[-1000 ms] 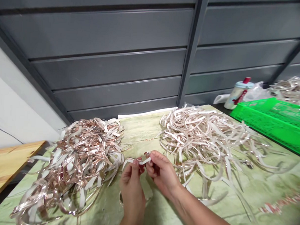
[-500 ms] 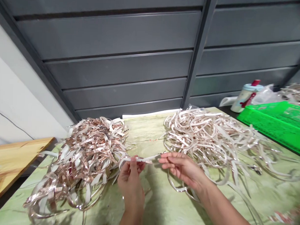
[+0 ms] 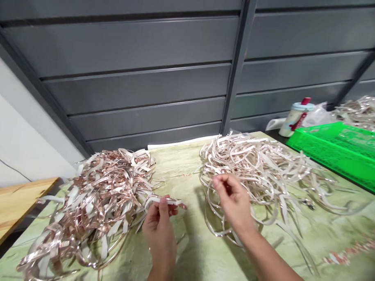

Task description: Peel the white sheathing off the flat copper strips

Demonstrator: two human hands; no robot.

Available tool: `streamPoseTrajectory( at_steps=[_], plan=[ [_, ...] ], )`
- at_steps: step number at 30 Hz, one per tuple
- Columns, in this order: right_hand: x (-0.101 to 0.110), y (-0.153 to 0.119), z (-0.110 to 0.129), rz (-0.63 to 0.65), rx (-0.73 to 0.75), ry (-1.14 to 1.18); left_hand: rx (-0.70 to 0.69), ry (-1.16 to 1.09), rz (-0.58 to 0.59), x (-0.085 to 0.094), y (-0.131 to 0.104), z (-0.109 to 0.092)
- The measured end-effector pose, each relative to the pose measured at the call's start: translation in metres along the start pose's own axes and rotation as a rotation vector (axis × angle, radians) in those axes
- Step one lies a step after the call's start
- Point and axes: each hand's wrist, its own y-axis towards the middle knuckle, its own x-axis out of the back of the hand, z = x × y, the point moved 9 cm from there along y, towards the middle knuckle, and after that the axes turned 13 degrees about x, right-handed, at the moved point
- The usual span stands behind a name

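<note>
My left hand (image 3: 160, 225) is closed in a pinch on a thin white and rose-gold strip (image 3: 156, 199), whose short end sticks out to the right past the fingertips. Just left of this hand lies a tangled heap of shiny rose-gold and white strips (image 3: 104, 195). My right hand (image 3: 237, 205) is over the near left side of another heap of paler, longer strips (image 3: 254, 157). Its thumb and fingers are drawn together; whatever is between them is too small to make out.
Both heaps rest on a green marbled tabletop (image 3: 174, 160) before a grey panelled wall (image 3: 146, 81). A green plastic basket (image 3: 338, 141), a lidded cup (image 3: 295, 119) and more strips (image 3: 360, 113) are at the right. Small scraps (image 3: 352, 249) lie front right; a wooden board (image 3: 19, 200) is left.
My right hand has moved away from the left hand's strip, up over the right heap, and its fingers have curled together. The left hand keeps its pinch. The whole view has shifted slightly.
</note>
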Motion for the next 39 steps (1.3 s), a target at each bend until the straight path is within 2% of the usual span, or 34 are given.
streamPoseTrajectory(
  at_steps=[4,6,8,10,12,15,18,23,31,39],
  plan=[
    [-0.054,-0.024,0.02,0.355,0.106,0.114,0.023,0.017,0.07,-0.005,-0.002,0.001],
    [-0.071,-0.035,0.021,0.441,0.119,0.089,0.05,-0.067,0.115,-0.008,-0.001,0.003],
    [-0.08,-0.041,0.016,0.478,0.09,0.04,0.104,-0.166,0.172,-0.012,0.0,0.007],
    [-0.082,-0.043,0.012,0.487,0.045,0.013,0.17,-0.195,0.227,-0.018,0.001,0.014],
    [-0.082,-0.043,0.01,0.502,0.018,-0.007,0.213,-0.13,0.252,-0.022,0.001,0.019],
    [-0.082,-0.046,0.008,0.535,-0.018,-0.034,0.168,0.025,0.21,-0.017,0.002,0.017],
    [-0.084,-0.056,0.001,0.546,-0.148,0.062,0.11,0.141,0.152,-0.011,0.004,0.01],
    [-0.085,-0.069,-0.007,0.514,-0.321,0.197,0.152,0.159,0.139,-0.01,0.006,0.008],
    [-0.077,-0.075,0.001,0.491,-0.3,0.282,0.136,0.224,0.145,-0.01,0.007,0.003],
    [-0.072,-0.082,0.002,0.496,-0.322,0.317,0.169,0.247,0.185,-0.01,0.01,0.008]
  ],
)
